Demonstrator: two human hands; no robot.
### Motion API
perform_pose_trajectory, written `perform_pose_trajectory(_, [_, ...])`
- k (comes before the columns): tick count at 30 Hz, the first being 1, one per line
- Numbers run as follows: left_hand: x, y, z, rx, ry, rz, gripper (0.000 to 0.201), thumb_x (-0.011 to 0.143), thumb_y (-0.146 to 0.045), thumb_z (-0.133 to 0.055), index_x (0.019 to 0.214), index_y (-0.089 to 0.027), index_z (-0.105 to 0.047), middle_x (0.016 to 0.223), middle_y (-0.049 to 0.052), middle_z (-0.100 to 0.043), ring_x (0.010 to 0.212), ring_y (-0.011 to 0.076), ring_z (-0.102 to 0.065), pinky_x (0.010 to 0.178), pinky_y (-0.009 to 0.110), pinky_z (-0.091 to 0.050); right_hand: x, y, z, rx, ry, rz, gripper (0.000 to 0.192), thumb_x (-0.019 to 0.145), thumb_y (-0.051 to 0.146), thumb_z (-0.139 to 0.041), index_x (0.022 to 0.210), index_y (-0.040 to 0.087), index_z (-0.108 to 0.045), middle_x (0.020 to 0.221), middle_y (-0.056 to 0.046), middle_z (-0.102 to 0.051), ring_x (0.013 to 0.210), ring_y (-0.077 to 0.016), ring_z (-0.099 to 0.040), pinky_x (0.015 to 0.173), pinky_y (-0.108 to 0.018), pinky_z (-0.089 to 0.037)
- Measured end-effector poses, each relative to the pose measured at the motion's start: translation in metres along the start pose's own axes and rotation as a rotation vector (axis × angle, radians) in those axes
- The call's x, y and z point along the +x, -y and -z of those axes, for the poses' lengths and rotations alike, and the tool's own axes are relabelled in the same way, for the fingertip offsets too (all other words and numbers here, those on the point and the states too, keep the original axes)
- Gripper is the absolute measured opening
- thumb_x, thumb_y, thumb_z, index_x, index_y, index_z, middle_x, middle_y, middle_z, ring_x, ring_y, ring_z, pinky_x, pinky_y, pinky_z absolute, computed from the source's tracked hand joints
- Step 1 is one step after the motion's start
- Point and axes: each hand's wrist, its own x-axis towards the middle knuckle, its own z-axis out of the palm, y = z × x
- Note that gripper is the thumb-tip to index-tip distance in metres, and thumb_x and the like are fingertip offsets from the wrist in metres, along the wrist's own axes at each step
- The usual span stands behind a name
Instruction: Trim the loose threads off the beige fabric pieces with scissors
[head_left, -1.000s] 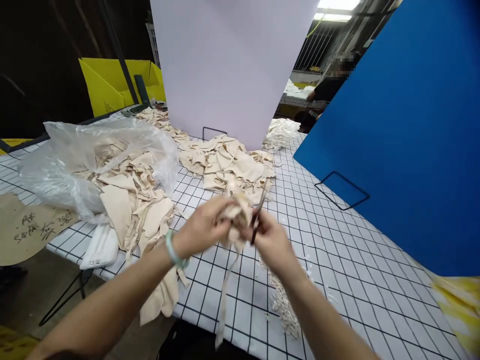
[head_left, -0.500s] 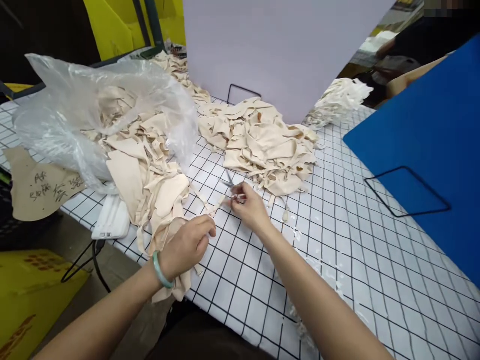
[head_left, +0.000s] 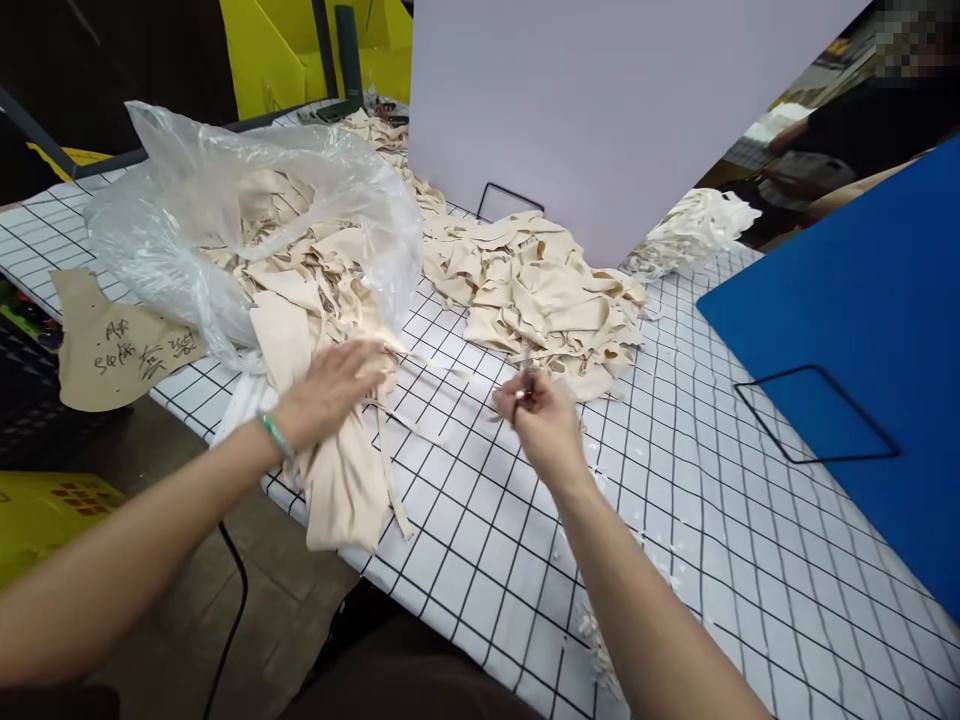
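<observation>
My left hand, a green bangle at its wrist, lies with fingers outstretched on a heap of beige fabric garments at the table's near left. My right hand is closed at mid-table around small scissors, mostly hidden by the fingers. A thin beige strap runs almost straight from the heap to my right fingertips. Another loose strap trails over the tabletop below it. Beyond my right hand is a second pile of beige garments.
A clear plastic bag spills garments at left, beside a marked brown pattern piece. Upright lilac and blue boards stand on the checked table. White scraps lie near the front edge. A person is at back right.
My left hand has moved left and up, its fingers spreading on the heap. My right hand has shifted right, drawing the strap out longer. The view has turned slightly left.
</observation>
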Motion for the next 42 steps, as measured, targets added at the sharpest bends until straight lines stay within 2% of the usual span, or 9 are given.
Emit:
perform_pose_trajectory(4, [0.044,0.031,0.035,-0.007,-0.118,0.144,0.033,0.089,0.004,-0.040,0.107,-0.005,-0.066,0.148,0.015,-0.045,0.150,0.0466,-0.018,0.114,0.078,-0.009,-0.021,0.030,0.035,0.320,-0.151,-0.018,0.035,0.064,0.030,-0.082,0.078,0.023,-0.051,0.077,0.004,-0.056,0.069,-0.0140,-0.059,0.071,-0.032,-0.052])
perform_pose_trajectory(8, [0.044,0.005,0.043,-0.049,-0.116,0.087,0.035,0.086,0.003,-0.051,0.114,-0.010,-0.067,0.140,0.011,-0.057,0.145,0.0439,-0.032,0.113,0.078,-0.018,-0.043,0.038,0.042,0.350,-0.076,-0.069,0.033,0.066,0.032,-0.082,0.075,0.023,-0.052,0.069,0.004,-0.056,0.067,-0.0159,-0.061,0.072,-0.035,-0.052])
perform_pose_trajectory(14, [-0.023,-0.090,-0.017,-0.198,-0.230,-0.166,0.032,0.083,-0.001,-0.051,0.106,-0.017,-0.067,0.118,0.011,-0.067,0.118,0.0275,-0.059,0.101,0.056,-0.053,-0.058,0.011,-0.001,0.203,0.012,-0.108,0.040,0.067,0.050,-0.079,0.083,0.021,-0.057,0.074,0.001,-0.059,0.067,-0.0159,-0.057,0.063,-0.031,-0.049])
perform_pose_trajectory(19, [-0.063,-0.136,-0.054,-0.155,-0.508,0.072,0.029,0.081,0.000,-0.051,0.101,-0.017,-0.064,0.129,0.014,-0.061,0.128,0.0323,-0.050,0.108,0.057,-0.044,-0.068,0.000,-0.059,0.165,0.160,-0.050,0.039,0.074,0.055,-0.071,0.086,0.021,-0.056,0.075,0.001,-0.058,0.065,-0.0140,-0.053,0.061,-0.028,-0.048])
perform_pose_trajectory(25, [-0.074,-0.097,-0.041,-0.070,-0.593,0.436,0.036,0.079,-0.005,-0.055,0.113,-0.016,-0.058,0.139,0.018,-0.049,0.132,0.0378,-0.044,0.110,0.059,-0.037,-0.053,0.007,-0.110,0.059,0.226,0.022,0.028,0.072,0.040,-0.071,0.086,0.023,-0.052,0.083,0.001,-0.059,0.072,-0.0159,-0.054,0.069,-0.029,-0.045])
perform_pose_trajectory(31, [-0.089,-0.075,-0.037,-0.137,-0.537,0.438,0.026,0.081,-0.003,-0.048,0.101,-0.015,-0.059,0.105,0.012,-0.063,0.103,0.0263,-0.063,0.092,0.042,-0.055,-0.047,0.012,-0.138,0.042,0.293,0.095,0.015,0.062,0.021,-0.062,0.064,0.024,-0.048,0.066,0.003,-0.049,0.070,-0.0174,-0.044,0.070,-0.031,-0.040])
perform_pose_trajectory(37, [-0.087,-0.097,-0.045,-0.111,-0.551,0.338,0.060,0.084,-0.020,-0.065,0.140,-0.013,-0.046,0.150,0.023,-0.042,0.142,0.0407,-0.037,0.114,0.062,-0.034,-0.068,0.044,-0.088,0.267,0.304,0.011,0.020,0.069,0.033,-0.061,0.077,0.025,-0.044,0.070,0.006,-0.046,0.061,-0.0126,-0.047,0.061,-0.027,-0.044])
perform_pose_trajectory(39, [-0.072,-0.102,-0.041,-0.165,-0.555,0.224,0.055,0.084,-0.015,-0.064,0.137,-0.015,-0.051,0.146,0.021,-0.049,0.140,0.0378,-0.042,0.114,0.060,-0.036,-0.073,0.066,-0.055,0.474,0.306,-0.032,0.027,0.068,0.032,-0.069,0.079,0.025,-0.045,0.074,0.006,-0.049,0.063,-0.0110,-0.051,0.062,-0.025,-0.048])
perform_pose_trajectory(42, [-0.043,-0.110,-0.018,-0.435,-0.508,0.017,0.025,0.084,-0.009,-0.058,0.107,-0.015,-0.066,0.111,0.014,-0.070,0.109,0.0275,-0.065,0.097,0.048,-0.054,-0.079,0.099,-0.005,0.763,0.296,-0.022,0.028,0.067,0.021,-0.075,0.078,0.024,-0.049,0.073,0.007,-0.051,0.056,-0.0071,-0.049,0.057,-0.019,-0.048])
